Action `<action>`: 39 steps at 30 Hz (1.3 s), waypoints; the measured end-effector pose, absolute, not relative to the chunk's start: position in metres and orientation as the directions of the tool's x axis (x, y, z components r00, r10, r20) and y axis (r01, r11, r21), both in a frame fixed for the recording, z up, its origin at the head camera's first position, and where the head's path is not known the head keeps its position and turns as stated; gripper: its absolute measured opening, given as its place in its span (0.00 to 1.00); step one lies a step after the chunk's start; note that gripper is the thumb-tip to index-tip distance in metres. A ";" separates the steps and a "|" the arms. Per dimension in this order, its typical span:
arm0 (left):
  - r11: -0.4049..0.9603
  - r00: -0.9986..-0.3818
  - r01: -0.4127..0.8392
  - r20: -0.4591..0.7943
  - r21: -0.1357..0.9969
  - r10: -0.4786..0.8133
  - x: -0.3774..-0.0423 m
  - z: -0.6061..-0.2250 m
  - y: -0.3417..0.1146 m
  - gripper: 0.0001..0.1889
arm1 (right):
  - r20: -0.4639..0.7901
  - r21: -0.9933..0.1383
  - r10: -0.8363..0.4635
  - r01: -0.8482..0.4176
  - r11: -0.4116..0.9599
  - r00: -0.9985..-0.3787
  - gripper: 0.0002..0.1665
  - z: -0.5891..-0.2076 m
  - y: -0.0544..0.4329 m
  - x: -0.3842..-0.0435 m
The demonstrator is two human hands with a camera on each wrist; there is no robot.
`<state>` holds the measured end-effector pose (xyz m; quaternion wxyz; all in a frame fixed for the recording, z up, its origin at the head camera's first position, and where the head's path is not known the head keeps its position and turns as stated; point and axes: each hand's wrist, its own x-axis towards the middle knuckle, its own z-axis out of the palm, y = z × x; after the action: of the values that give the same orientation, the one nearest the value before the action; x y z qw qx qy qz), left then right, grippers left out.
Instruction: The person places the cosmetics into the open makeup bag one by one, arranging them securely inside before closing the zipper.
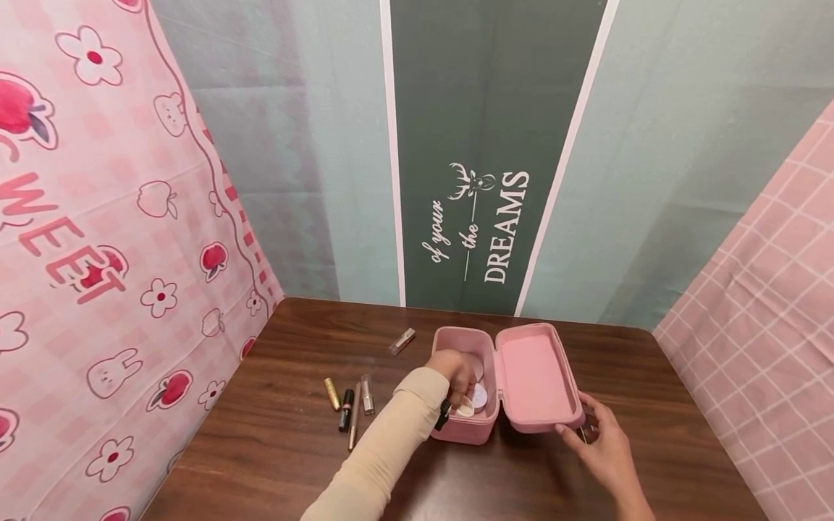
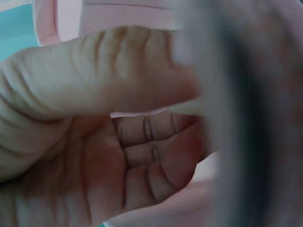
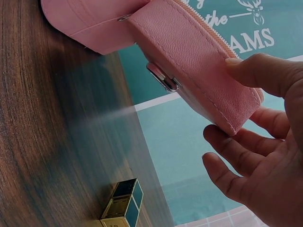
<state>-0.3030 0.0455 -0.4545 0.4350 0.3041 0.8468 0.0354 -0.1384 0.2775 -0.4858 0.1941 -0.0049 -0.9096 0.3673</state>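
A pink cosmetic case [image 1: 464,433] stands on the table with its lid [image 1: 537,376] swung out to the right. My left hand [image 1: 454,369] reaches down into the case. Its thumb and curled fingers pinch a cream-coloured round disc [image 1: 465,409], whose pale edge shows between them in the left wrist view. Beside it in the case lie a pale lilac round piece [image 1: 479,396] and a pinkish round piece [image 1: 477,367], partly hidden by the hand. My right hand [image 1: 604,443] grips the lid's outer corner, thumb on the zipper edge and fingers beneath.
Left of the case lie a gold tube [image 1: 332,394], a black lipstick tube [image 1: 346,410], a slim brown pencil [image 1: 355,417] and two clear-capped tubes [image 1: 368,395], one farther back. A gold-and-dark rectangular tube [image 3: 122,204] lies near the right hand. Fabric hangs behind the table.
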 end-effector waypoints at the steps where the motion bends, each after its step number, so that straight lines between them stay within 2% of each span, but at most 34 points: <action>1: 0.809 -0.437 0.499 -0.715 0.312 0.546 -0.303 -0.456 0.046 0.10 | 0.348 -0.670 0.152 -0.132 0.731 -0.925 0.38 -0.486 0.278 -0.138; 7: 0.799 -0.414 0.512 -0.725 0.315 0.551 -0.301 -0.460 0.048 0.10 | 0.349 -0.671 0.151 -0.134 0.729 -0.925 0.38 -0.486 0.278 -0.138; 15: 0.823 -0.379 0.403 -0.746 0.399 0.547 -0.300 -0.458 0.043 0.13 | 0.351 -0.671 0.140 -0.144 0.727 -0.926 0.38 -0.486 0.279 -0.138; 20: 0.815 -0.391 0.434 -0.735 0.384 0.554 -0.298 -0.458 0.044 0.13 | 0.356 -0.668 0.140 -0.147 0.729 -0.924 0.38 -0.486 0.279 -0.138; 23: 0.813 -0.443 0.484 -0.711 0.323 0.546 -0.302 -0.469 0.049 0.12 | 0.357 -0.668 0.142 -0.146 0.729 -0.923 0.38 -0.486 0.279 -0.137; 27: 0.812 -0.625 0.550 -0.550 0.193 0.554 -0.316 -0.508 0.062 0.08 | 0.352 -0.667 0.144 -0.141 0.731 -0.925 0.37 -0.486 0.278 -0.137; 30: 0.833 -0.732 0.525 -0.406 0.176 0.547 -0.308 -0.507 0.064 0.10 | 0.347 -0.668 0.146 -0.135 0.732 -0.926 0.37 -0.486 0.278 -0.136; 35: 0.832 -0.793 0.508 -0.255 0.221 0.552 -0.271 -0.459 0.052 0.09 | 0.350 -0.668 0.148 -0.136 0.731 -0.925 0.37 -0.486 0.279 -0.136; 39: 0.814 -0.811 0.563 -0.096 0.143 0.578 -0.259 -0.453 0.043 0.13 | 0.357 -0.667 0.142 -0.146 0.731 -0.923 0.37 -0.487 0.280 -0.137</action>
<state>-0.2588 0.0428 -0.4533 0.0673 0.3003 0.9500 0.0538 -0.1373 0.2800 -0.4869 0.1959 0.0012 -0.9094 0.3668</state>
